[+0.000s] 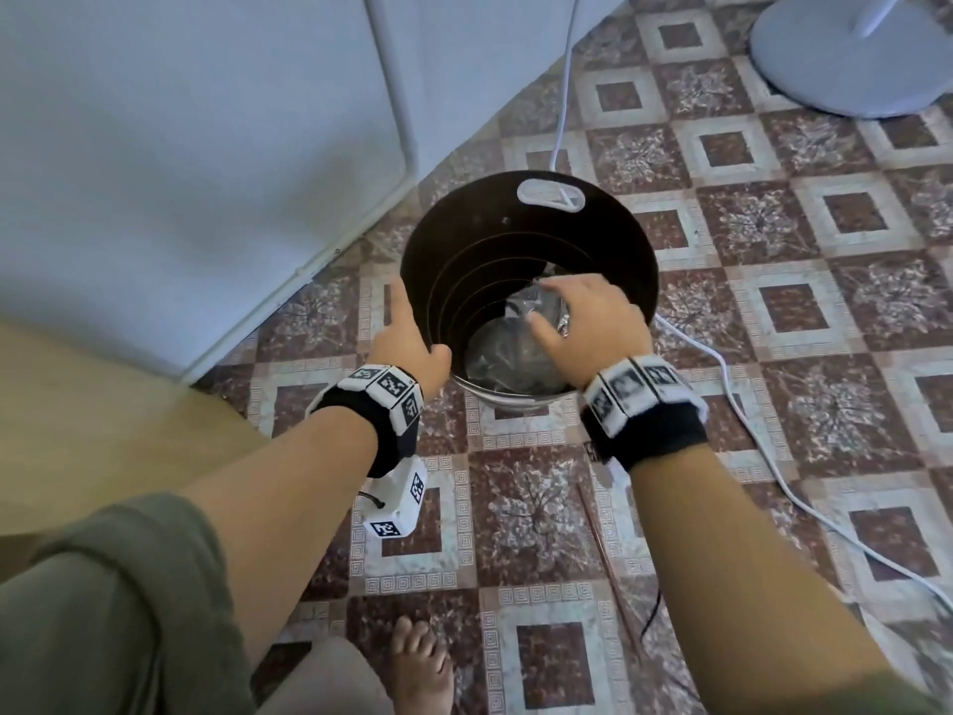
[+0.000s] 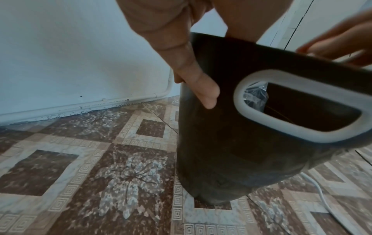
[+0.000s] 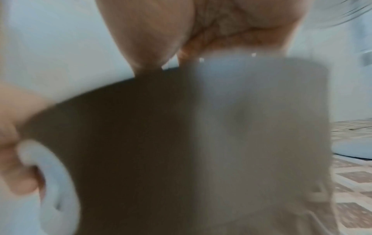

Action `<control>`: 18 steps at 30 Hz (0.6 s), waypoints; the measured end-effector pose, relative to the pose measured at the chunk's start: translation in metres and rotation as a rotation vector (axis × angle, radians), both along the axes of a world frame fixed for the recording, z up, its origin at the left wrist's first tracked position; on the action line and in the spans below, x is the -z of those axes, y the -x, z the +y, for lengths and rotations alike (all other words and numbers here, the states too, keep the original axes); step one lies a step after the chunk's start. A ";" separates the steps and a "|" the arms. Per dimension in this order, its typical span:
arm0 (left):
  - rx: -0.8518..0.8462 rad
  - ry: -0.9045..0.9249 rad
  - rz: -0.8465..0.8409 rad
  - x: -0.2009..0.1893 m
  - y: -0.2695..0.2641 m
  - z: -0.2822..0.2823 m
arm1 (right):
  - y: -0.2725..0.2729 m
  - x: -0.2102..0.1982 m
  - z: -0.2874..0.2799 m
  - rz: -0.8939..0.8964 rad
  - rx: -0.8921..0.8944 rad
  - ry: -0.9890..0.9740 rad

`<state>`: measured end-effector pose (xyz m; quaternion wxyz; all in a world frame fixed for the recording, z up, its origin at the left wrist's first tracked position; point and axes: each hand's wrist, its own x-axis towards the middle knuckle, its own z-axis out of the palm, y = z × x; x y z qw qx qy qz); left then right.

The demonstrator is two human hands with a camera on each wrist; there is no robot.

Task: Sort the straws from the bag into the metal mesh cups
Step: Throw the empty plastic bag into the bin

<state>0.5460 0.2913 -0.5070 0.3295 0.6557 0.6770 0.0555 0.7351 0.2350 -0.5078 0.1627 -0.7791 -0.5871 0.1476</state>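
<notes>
A dark round bin (image 1: 490,234) with a white-rimmed handle cutout (image 1: 551,195) stands on the tiled floor. Crumpled clear plastic bag (image 1: 515,348) lies at its bottom. My left hand (image 1: 412,338) grips the bin's near-left rim, thumb inside and fingers down the outer wall (image 2: 201,89). My right hand (image 1: 588,322) hovers over the opening with fingers spread and nothing in them. The plastic (image 2: 255,95) shows through the cutout in the left wrist view. The right wrist view is blurred and shows only the dark wall (image 3: 130,127). No straws or mesh cups are in sight.
A white cable (image 1: 722,363) runs across the floor behind and to the right of the bin. A fan base (image 1: 845,59) sits at the far right. White panels (image 1: 206,147) stand on the left, with a wooden surface (image 1: 77,430) below them. My bare foot (image 1: 417,663) is near the bottom.
</notes>
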 end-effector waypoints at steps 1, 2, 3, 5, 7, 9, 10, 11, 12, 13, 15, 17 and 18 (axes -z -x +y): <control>-0.004 -0.011 -0.018 -0.001 -0.001 -0.002 | -0.001 -0.004 -0.017 0.083 0.057 -0.213; -0.007 -0.023 -0.040 -0.001 -0.001 -0.005 | -0.002 -0.006 -0.038 0.141 0.132 -0.396; -0.010 -0.029 -0.058 -0.002 -0.002 -0.009 | -0.002 -0.005 -0.061 0.181 0.232 -0.520; -0.015 -0.025 -0.067 -0.004 -0.003 -0.019 | 0.001 0.011 -0.104 0.280 0.451 -0.564; -0.017 0.007 -0.078 0.000 -0.002 -0.028 | 0.004 0.046 -0.140 0.395 0.622 -0.448; -0.029 0.053 -0.123 0.004 0.002 -0.037 | 0.009 0.088 -0.169 0.475 0.726 -0.248; -0.025 0.063 -0.141 0.006 0.006 -0.042 | 0.012 0.109 -0.181 0.478 0.739 -0.139; -0.006 0.061 -0.149 0.008 0.010 -0.048 | 0.015 0.129 -0.191 0.462 0.728 -0.033; 0.025 0.053 -0.146 0.009 0.012 -0.056 | 0.018 0.147 -0.201 0.443 0.709 0.073; 0.062 0.036 -0.136 0.010 0.015 -0.063 | 0.021 0.162 -0.208 0.431 0.691 0.181; 0.149 -0.007 -0.111 0.009 0.020 -0.075 | 0.027 0.186 -0.219 0.430 0.663 0.388; 0.252 -0.031 -0.115 0.009 0.024 -0.077 | 0.030 0.204 -0.224 0.398 0.620 0.531; 0.296 -0.023 -0.114 0.007 0.024 -0.076 | 0.032 0.209 -0.225 0.380 0.612 0.582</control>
